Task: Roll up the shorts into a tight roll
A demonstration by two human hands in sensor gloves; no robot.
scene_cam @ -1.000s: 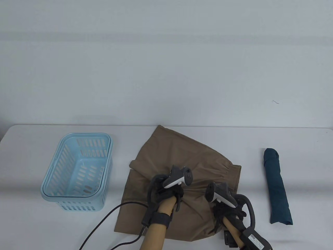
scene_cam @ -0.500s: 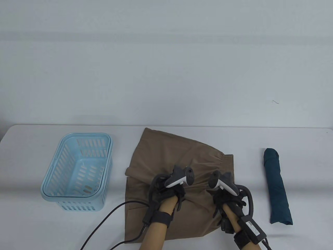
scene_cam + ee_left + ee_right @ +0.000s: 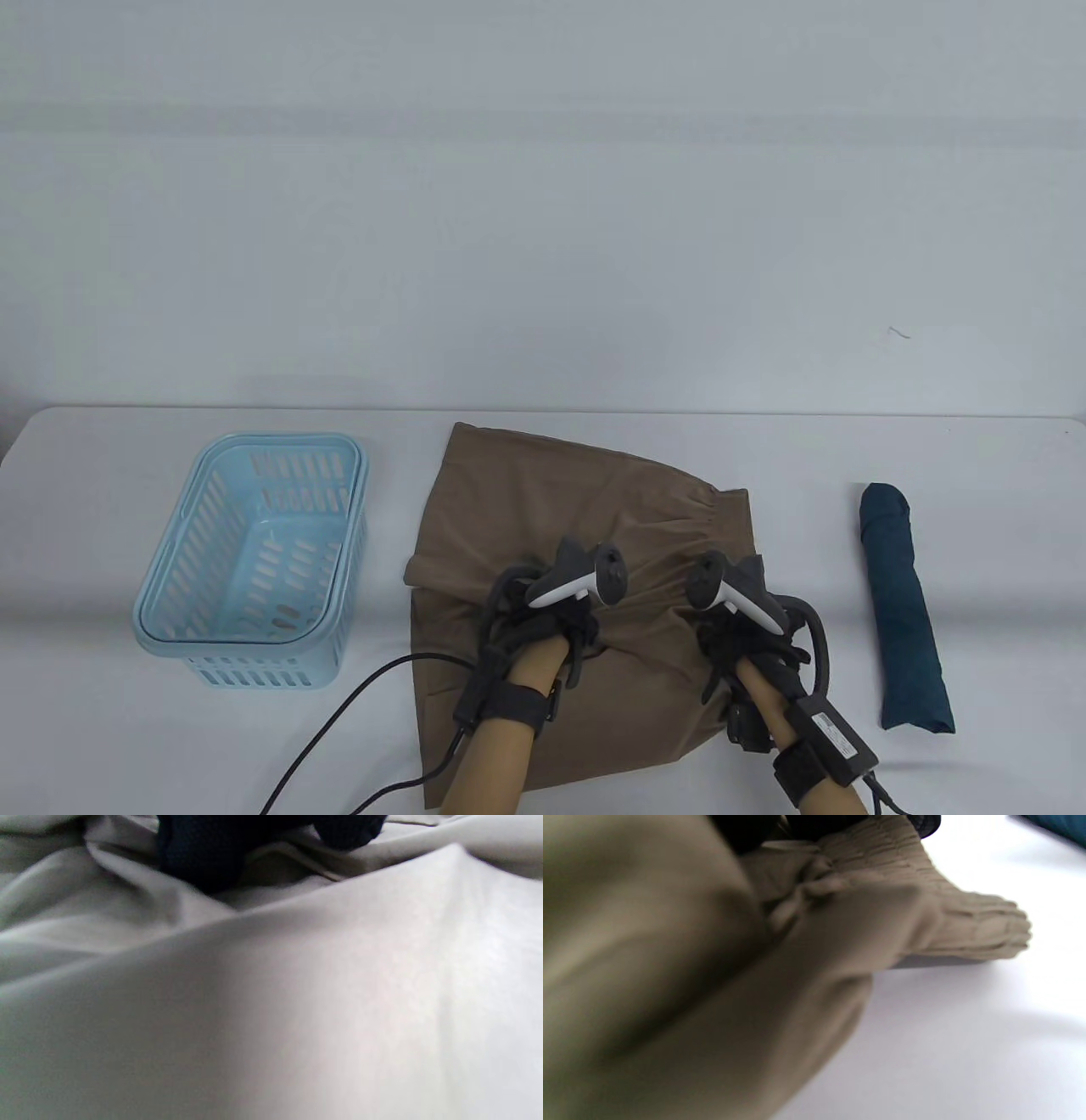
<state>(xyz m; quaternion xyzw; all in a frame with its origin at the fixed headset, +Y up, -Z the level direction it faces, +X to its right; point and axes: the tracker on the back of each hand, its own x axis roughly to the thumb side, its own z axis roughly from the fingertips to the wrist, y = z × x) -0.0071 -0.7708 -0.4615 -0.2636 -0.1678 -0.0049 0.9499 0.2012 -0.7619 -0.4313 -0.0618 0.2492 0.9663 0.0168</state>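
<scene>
Table view: my left hand (image 3: 551,624) and right hand (image 3: 747,645) bunch the brown shorts (image 3: 560,501) mid-table; I'd flatten them before rolling. The blue basket (image 3: 170,611) holds something small I can't identify.

Left wrist view: fingers (image 3: 199,853) press into cloth.

Right wrist view: fingers grip the elastic waistband (image 3: 925,899).
</scene>
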